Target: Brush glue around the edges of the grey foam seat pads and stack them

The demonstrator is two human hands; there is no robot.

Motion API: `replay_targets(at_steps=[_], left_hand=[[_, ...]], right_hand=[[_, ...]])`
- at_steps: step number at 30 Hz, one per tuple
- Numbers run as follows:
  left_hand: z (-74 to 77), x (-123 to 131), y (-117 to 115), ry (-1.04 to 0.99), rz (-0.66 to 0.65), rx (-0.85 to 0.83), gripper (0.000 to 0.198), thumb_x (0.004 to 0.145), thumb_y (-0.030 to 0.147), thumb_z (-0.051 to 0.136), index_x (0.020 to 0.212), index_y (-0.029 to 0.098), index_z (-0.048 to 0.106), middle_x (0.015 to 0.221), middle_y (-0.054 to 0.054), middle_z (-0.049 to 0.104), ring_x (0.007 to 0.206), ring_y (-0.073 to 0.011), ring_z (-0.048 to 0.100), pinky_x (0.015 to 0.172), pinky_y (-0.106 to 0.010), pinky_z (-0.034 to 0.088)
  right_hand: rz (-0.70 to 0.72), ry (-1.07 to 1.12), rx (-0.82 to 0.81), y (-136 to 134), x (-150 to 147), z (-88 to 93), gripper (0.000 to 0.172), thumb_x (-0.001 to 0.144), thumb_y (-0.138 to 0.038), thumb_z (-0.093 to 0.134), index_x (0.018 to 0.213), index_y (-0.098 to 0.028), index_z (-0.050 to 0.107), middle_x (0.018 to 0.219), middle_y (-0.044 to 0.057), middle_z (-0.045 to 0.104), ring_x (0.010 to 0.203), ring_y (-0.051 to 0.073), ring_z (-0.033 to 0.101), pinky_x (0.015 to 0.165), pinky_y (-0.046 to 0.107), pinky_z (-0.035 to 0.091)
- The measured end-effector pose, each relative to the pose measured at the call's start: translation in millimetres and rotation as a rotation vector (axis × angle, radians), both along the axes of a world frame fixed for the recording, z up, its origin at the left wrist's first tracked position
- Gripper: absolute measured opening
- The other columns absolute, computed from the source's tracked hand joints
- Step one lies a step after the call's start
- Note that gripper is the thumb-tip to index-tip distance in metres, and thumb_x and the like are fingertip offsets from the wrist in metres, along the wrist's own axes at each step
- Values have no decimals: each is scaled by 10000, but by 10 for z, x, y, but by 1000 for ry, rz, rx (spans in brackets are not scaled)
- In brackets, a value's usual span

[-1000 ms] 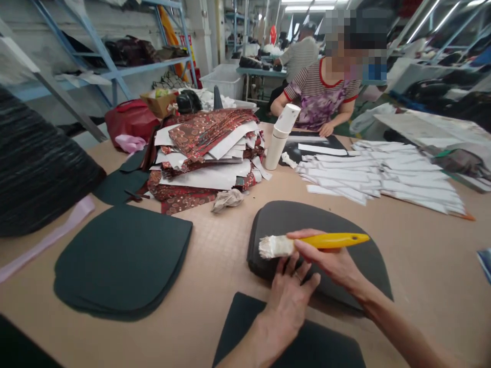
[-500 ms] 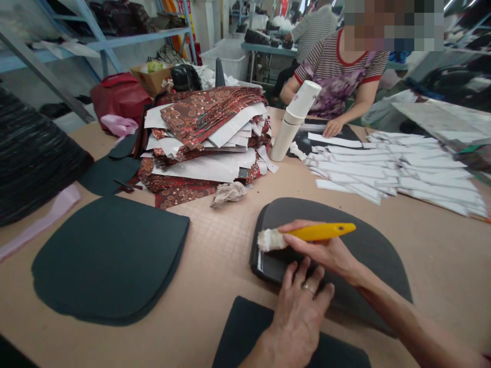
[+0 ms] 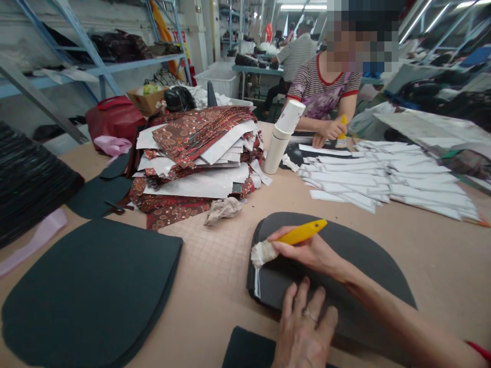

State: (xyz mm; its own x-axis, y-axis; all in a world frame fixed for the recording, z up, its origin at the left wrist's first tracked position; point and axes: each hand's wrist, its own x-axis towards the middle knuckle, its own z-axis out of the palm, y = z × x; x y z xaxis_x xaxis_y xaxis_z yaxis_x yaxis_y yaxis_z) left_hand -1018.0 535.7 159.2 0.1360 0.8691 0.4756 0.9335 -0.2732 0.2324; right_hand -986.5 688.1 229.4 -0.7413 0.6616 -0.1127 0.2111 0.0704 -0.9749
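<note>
My right hand (image 3: 307, 248) grips a yellow-handled paintbrush (image 3: 301, 232) near its white-coated bristles. The bristles rest on the left edge of a stack of dark grey rounded panels (image 3: 356, 250), where a wet white streak (image 3: 257, 283) runs along the border. Fingers spread, my left hand (image 3: 305, 322) lies flat on the front part of that stack, a ring on one finger. Partly under my left wrist is another dark panel (image 3: 247, 350). A second stack of dark green-black panels (image 3: 92, 291) lies to the left.
Behind are a pile of patterned brown-red pieces (image 3: 199, 133), a crumpled brown scrap (image 3: 223, 210) and stacked paper cups (image 3: 282, 138). White strips (image 3: 383, 174) cover the table's back right. Across the table a co-worker (image 3: 326, 97) holds another yellow brush (image 3: 342, 130).
My paintbrush has swept along the panel's left edge away from me, and the white streak is longer. The view has tilted up slightly. The co-worker's yellow brush now shows.
</note>
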Motion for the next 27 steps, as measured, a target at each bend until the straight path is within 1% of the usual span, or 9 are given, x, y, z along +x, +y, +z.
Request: replay_targets(at_steps=[3, 7, 9, 12, 14, 16, 20, 23, 27], left_hand=[[-49, 16, 23, -15, 36, 68, 252, 857, 332, 468, 1074, 316, 595, 1252, 87, 590, 1236, -198, 464, 979, -335, 441], [-96, 57, 80, -65, 79, 181, 192, 842, 295, 497, 979, 314, 631, 1167, 92, 644, 1185, -180, 514, 948, -314, 448], [-111, 80, 121, -113, 105, 267, 162, 837, 278, 504, 916, 299, 645, 1109, 83, 672, 1153, -171, 540, 938, -306, 446], [-128, 112, 186, -180, 139, 388, 124, 821, 258, 532, 842, 275, 652, 1035, 72, 700, 1128, -159, 560, 992, -295, 401], [-143, 130, 221, -196, 139, 424, 109, 812, 251, 547, 821, 268, 654, 1013, 66, 708, 1129, -154, 562, 1048, -284, 349], [-168, 145, 246, -200, 142, 434, 103, 810, 244, 555, 817, 269, 656, 1004, 61, 713, 1132, -149, 561, 1085, -280, 304], [-270, 157, 264, -164, 127, 469, 95, 805, 243, 568, 841, 276, 650, 1017, 42, 712, 1142, -164, 555, 1096, -322, 310], [-368, 144, 246, -129, 111, 462, 119, 809, 215, 549, 855, 273, 642, 1045, 17, 705, 1163, -182, 537, 1086, -362, 335], [-490, 138, 209, -92, 62, 375, 143, 794, 197, 560, 887, 267, 642, 1049, -7, 703, 1196, -208, 509, 1073, -386, 350]], right_hand=[[-144, 63, 115, 319, -63, -41, 239, 713, -404, 641, 776, -174, 661, 756, 29, 651, 678, 150, 574, 645, 263, 480], [-409, 11, 201, 671, 69, -63, 301, 664, -453, 658, 706, -156, 632, 535, -20, 532, 463, 105, 437, 450, 241, 380], [-541, -29, 217, 750, 200, -40, 311, 658, -467, 657, 672, -160, 613, 472, -40, 474, 416, 95, 394, 409, 236, 335], [-712, -45, 266, 718, 320, 42, 304, 665, -467, 653, 669, -165, 618, 468, -36, 481, 417, 101, 417, 410, 235, 336], [-727, -3, 257, 640, 285, 94, 313, 667, -479, 652, 665, -168, 617, 460, -38, 477, 409, 101, 415, 401, 233, 330], [-667, 58, 201, 575, 181, 111, 337, 661, -500, 654, 628, -171, 589, 439, -46, 452, 390, 94, 392, 386, 230, 313], [-623, 88, 145, 597, 63, 22, 359, 660, -513, 650, 606, -167, 570, 442, -43, 457, 384, 87, 381, 383, 225, 298], [-729, 12, 173, 678, 245, -64, 382, 667, -524, 631, 545, -171, 547, 423, -28, 459, 379, 93, 385, 384, 230, 299], [-915, -111, 228, 713, 804, -93, 424, 671, -533, 596, 444, -198, 470, 379, -19, 424, 372, 108, 398, 386, 242, 316]])
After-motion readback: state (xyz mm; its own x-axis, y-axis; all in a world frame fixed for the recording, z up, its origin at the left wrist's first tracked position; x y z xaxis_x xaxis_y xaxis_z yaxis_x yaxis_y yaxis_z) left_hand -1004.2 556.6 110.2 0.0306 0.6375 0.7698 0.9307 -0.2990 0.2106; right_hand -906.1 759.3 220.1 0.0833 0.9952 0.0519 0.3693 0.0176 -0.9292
